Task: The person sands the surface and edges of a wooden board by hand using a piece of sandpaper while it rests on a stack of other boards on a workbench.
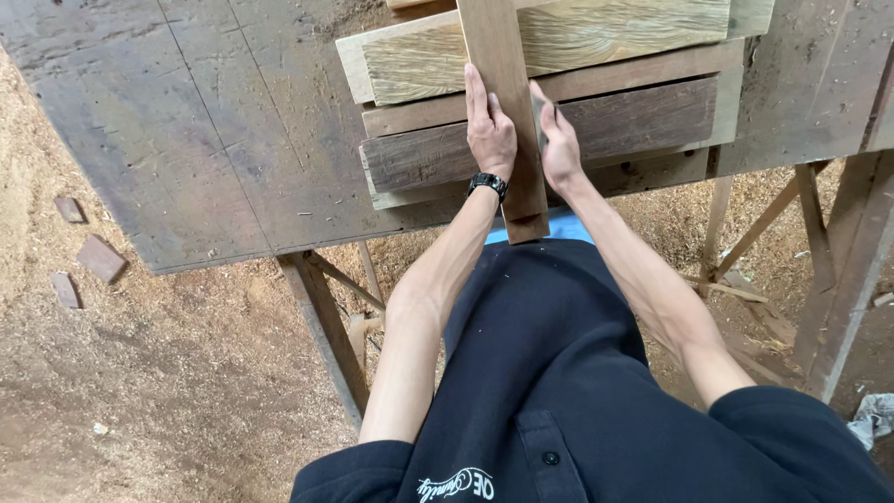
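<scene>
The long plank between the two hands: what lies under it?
Under the long plank lies a stack of boards on the worn workbench. The left hand and right hand flank it. The stack's surfaces directly beneath the plank are covered.

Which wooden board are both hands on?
The narrow reddish-brown plank lying crosswise over the stacked boards; left hand and right hand flank it.
</scene>
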